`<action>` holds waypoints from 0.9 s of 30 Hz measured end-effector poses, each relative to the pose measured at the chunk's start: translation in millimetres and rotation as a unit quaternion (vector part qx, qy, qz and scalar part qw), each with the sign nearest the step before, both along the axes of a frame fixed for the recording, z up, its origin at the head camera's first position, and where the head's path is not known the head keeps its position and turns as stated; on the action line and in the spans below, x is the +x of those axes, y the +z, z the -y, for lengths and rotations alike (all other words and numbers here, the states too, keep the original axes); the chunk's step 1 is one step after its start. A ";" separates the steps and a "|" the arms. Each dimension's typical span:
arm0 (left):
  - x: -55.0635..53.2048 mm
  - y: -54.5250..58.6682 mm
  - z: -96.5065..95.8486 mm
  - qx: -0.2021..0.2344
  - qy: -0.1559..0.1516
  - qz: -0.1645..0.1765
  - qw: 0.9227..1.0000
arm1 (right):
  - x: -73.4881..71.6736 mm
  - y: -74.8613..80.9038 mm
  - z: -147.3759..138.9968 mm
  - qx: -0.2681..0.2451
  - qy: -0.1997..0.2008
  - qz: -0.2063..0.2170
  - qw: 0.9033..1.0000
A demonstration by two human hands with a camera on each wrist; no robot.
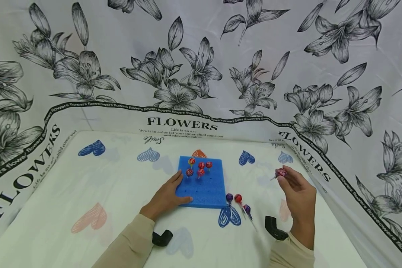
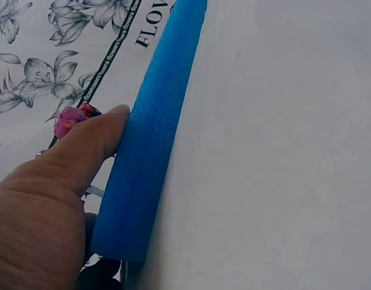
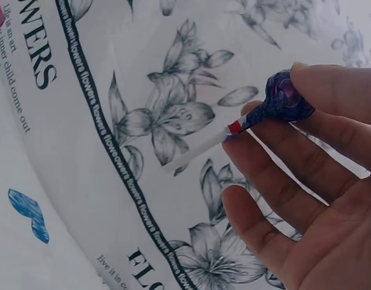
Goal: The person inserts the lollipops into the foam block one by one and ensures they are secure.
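A blue foam board [image 1: 204, 191] lies on the table with several wrapped lollipops [image 1: 201, 165] standing in its upper part. My left hand [image 1: 167, 195] rests at its left side, fingers fairly straight along the edge and thumb lying on the surface. In the left wrist view, the thumb [image 2: 101, 136] touches the board near its thick side; the other fingers are mostly hidden. Off to the right and above the table, my right hand [image 1: 299, 195] pinches a purple-wrapped lollipop [image 3: 285, 99] by its head. The white stick points out to the left, touching nothing.
By the board's lower right corner lie three loose lollipops: one purple [image 1: 229, 197], one red [image 1: 238, 198] and one dark purple [image 1: 247, 210]. Small holes show in the board's lower part. A white cloth with heart prints [image 1: 90, 217] covers the table, and flower-print curtains [image 1: 187, 74] surround it.
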State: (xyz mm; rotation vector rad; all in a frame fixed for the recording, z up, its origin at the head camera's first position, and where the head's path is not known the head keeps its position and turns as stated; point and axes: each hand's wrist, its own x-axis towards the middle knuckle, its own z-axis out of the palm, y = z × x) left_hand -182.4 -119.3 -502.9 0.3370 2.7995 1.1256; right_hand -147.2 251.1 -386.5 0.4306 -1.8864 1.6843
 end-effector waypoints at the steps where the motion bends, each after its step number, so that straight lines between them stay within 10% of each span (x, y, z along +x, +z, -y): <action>1: 0.4 0.2 0.1 0.000 0.000 -0.001 1.000 | 2.4 2.7 0.8 -0.009 0.000 -0.005 1.000; 11: 0.9 2.2 0.7 -0.002 0.003 0.000 1.000 | 22.8 32.1 23.8 -0.144 0.088 -0.095 0.981; 21: 0.4 -0.6 1.8 -0.003 0.002 0.001 1.000 | 25.8 39.6 57.5 -0.172 0.117 -0.134 0.969; 27: 0.4 -1.6 0.3 0.004 -0.001 0.000 1.000 | 27.3 41.4 73.0 -0.140 0.079 -0.131 0.978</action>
